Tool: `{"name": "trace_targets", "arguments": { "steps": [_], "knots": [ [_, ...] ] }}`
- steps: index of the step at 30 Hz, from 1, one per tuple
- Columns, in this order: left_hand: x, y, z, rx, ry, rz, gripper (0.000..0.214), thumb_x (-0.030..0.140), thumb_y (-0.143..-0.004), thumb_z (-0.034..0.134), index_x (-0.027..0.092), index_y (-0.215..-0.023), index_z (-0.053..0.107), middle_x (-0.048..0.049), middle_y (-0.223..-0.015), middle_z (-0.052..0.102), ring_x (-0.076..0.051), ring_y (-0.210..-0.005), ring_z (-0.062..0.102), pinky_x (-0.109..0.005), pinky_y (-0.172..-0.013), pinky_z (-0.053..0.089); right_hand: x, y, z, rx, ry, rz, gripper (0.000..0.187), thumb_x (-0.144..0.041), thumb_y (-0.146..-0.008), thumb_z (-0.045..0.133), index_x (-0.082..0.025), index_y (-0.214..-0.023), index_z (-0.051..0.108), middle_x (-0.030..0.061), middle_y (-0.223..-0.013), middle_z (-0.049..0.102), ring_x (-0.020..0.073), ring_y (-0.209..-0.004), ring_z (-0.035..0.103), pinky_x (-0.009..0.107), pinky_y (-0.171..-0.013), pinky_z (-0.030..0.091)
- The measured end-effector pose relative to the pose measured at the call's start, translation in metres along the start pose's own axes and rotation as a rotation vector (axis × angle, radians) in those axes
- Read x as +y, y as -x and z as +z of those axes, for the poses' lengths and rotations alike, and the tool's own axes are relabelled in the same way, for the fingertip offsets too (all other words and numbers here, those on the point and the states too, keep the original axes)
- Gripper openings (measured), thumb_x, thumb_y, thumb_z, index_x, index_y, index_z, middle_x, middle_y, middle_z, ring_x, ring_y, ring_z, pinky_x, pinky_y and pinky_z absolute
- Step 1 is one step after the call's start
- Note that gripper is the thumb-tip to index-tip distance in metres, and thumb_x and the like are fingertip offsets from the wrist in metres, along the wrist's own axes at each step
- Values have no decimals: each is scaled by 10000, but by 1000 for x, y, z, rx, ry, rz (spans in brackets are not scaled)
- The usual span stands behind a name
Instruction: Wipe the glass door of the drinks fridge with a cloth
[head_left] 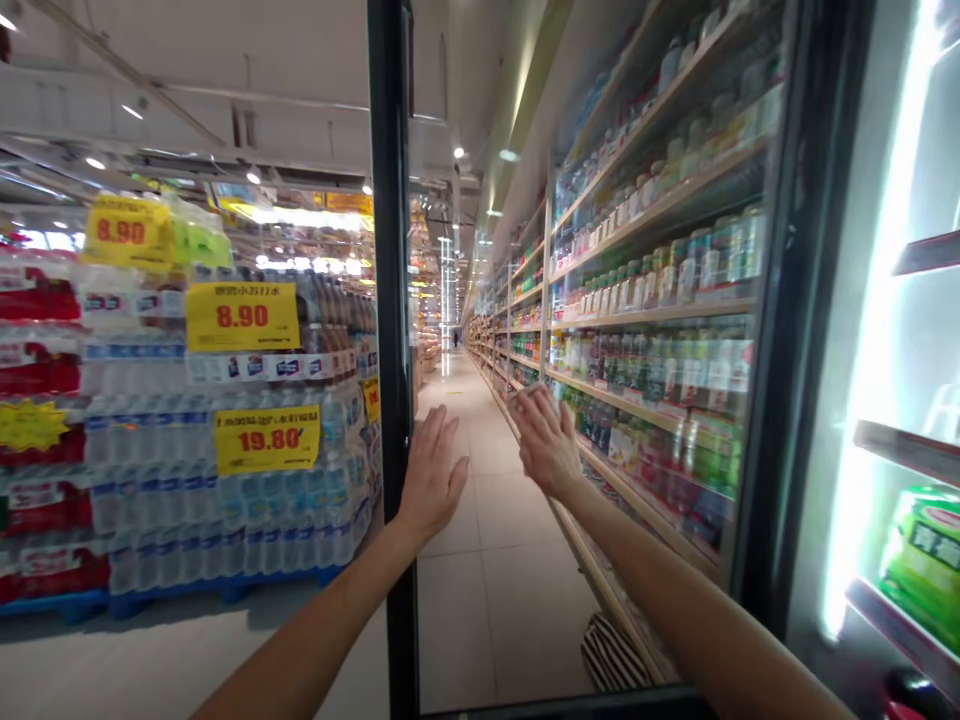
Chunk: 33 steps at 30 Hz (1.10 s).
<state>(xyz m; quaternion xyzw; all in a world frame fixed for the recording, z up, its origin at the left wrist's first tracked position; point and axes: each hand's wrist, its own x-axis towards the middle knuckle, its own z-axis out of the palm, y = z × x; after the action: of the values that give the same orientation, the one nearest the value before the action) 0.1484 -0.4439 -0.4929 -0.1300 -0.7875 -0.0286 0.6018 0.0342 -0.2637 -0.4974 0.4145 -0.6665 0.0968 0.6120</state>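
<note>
A glass cooler door with a black frame stands open in front of me. My left hand lies flat against the glass, close to the frame's left upright, with fingers stretched and the thumb apart. Farther right, my right hand is at the same pane with its fingers bent. A thin pale edge shows by its fingertips; what it belongs to is too small to make out. Both forearms reach in from below.
On the left, packs of bottled water are stacked on a blue pallet with yellow price signs. In the glass appear drink shelves and a striped item. At right, a lit cooler holds a green pack.
</note>
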Motion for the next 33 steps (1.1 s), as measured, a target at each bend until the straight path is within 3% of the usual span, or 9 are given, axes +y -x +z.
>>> {"name": "trace_targets", "arguments": {
  "steps": [2, 7, 11, 13, 19, 23, 25, 30, 33],
  "knots": [
    [2, -2, 5, -25, -67, 36, 558, 212, -882, 422, 195, -1410, 242, -147, -1462, 319, -253, -1388, 214, -515, -1097, 239, 5, 8, -1, 6, 33, 83, 586, -188, -794, 471, -188, -1376, 398, 98, -1438, 399, 244, -1400, 190, 502, -1141, 66],
    [4, 2, 19, -82, -185, 85, 546, 209, -862, 445, 170, -1390, 314, -137, -1452, 349, -248, -1399, 171, -496, -1116, 188, 9, 40, -5, -88, -28, -225, 548, -167, -798, 460, -252, -1339, 446, 29, -1377, 488, 182, -1366, 278, 444, -1161, 42],
    [2, 7, 26, -85, -233, 61, 551, 221, -863, 456, 189, -1398, 327, -117, -1458, 339, -236, -1402, 148, -482, -1134, 130, 29, 30, -8, 45, 61, 124, 586, -184, -805, 460, -201, -1386, 383, 97, -1404, 446, 234, -1384, 238, 477, -1139, 96],
    [3, 8, 27, -85, -242, 53, 550, 224, -863, 460, 185, -1397, 331, -120, -1461, 332, -236, -1403, 141, -486, -1135, 116, 31, 30, -8, 73, 85, 205, 585, -191, -811, 449, -183, -1391, 374, 111, -1427, 409, 250, -1393, 212, 485, -1129, 123],
    [3, 9, 30, -59, -275, 65, 542, 243, -863, 473, 160, -1385, 349, -135, -1453, 341, -238, -1405, 121, -493, -1134, 109, 17, 47, -9, -83, 16, -132, 514, -181, -816, 450, -245, -1325, 465, 34, -1368, 495, 195, -1367, 273, 436, -1157, 52],
    [2, 9, 31, -68, -255, 60, 575, 258, -866, 480, 177, -1409, 309, -137, -1461, 320, -247, -1404, 119, -510, -1132, 98, 31, 20, -11, 37, 71, 227, 547, -212, -833, 430, -206, -1379, 395, 82, -1426, 417, 233, -1390, 220, 469, -1136, 95],
    [2, 9, 31, -76, -233, 52, 601, 254, -864, 480, 192, -1425, 274, -132, -1467, 306, -251, -1402, 131, -518, -1130, 97, 31, 18, -11, 38, 72, 288, 567, -211, -831, 423, -200, -1395, 369, 89, -1446, 385, 248, -1398, 193, 482, -1131, 104],
    [2, 10, 32, -42, -240, 73, 654, 239, -857, 487, 203, -1447, 208, -134, -1471, 294, -250, -1400, 135, -514, -1129, 102, 21, 49, -12, -99, -16, -158, 521, -172, -815, 438, -260, -1328, 458, 21, -1370, 493, 178, -1370, 265, 430, -1157, 32],
    [1, 10, 34, -27, -228, 70, 670, 226, -852, 490, 217, -1452, 191, -125, -1480, 275, -253, -1399, 138, -519, -1130, 91, 37, 39, -12, -14, 44, 45, 507, -209, -832, 433, -239, -1338, 448, 58, -1376, 482, 205, -1368, 276, 461, -1145, 80]
  ]
}}
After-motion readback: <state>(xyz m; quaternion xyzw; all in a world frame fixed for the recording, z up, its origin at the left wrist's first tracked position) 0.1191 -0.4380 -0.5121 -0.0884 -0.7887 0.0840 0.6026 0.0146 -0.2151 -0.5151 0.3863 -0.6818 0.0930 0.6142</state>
